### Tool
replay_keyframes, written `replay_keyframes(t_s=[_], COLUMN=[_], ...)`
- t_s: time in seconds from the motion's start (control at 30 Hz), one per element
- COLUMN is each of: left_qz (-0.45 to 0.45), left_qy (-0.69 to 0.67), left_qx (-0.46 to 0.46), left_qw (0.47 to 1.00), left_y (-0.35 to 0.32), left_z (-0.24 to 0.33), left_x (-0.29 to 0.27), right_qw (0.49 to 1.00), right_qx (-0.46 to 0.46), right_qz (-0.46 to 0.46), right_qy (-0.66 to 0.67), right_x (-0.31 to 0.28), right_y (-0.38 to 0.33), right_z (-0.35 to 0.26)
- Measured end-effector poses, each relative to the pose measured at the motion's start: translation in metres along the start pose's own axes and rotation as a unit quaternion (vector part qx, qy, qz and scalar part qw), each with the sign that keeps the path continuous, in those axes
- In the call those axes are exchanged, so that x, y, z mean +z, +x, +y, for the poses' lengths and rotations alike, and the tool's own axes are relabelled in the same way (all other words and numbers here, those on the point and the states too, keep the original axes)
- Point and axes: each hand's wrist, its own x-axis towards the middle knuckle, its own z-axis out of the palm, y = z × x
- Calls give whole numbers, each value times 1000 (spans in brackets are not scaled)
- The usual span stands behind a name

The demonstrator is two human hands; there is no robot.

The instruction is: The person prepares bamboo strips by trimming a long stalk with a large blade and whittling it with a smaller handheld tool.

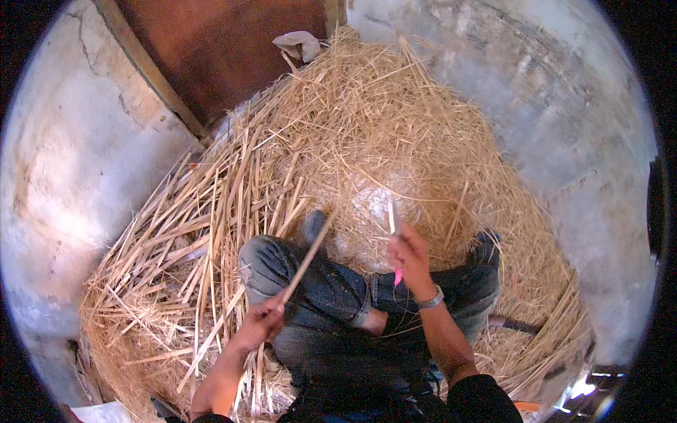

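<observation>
Left hand [262, 321] gripped bamboo-like strip [309, 258], slanting up left of frame centre; right hand [410, 257] closed around pink-handled knife [392, 216], blade pointing up near centre. Blade could have slipped toward jeans [338, 290], probably if strip twisted or edge snagged.

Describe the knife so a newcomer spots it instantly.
Start at the big heap of tan shavings, then drop to the blue jeans. At their upper edge, right of centre, the right hand holds the knife, blade pointing away. Its pink lower end sets it apart from the tan strip in the left hand.
</observation>
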Motion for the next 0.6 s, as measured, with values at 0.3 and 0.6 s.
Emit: replay_keyframes(t_s=[0.3, 0.6], left_qz=[560, 251], left_qy=[260, -36], left_qx=[571, 692], left_qw=[541, 676], left_y=[6, 69], left_z=[253, 322], left_x=[-48, 80], right_qw=[970, 654], right_qx=[-65, -73], right_qz=[174, 599], right_qy=[-157, -456], right_x=[-104, -296], right_y=[7, -146], right_z=[0, 29])
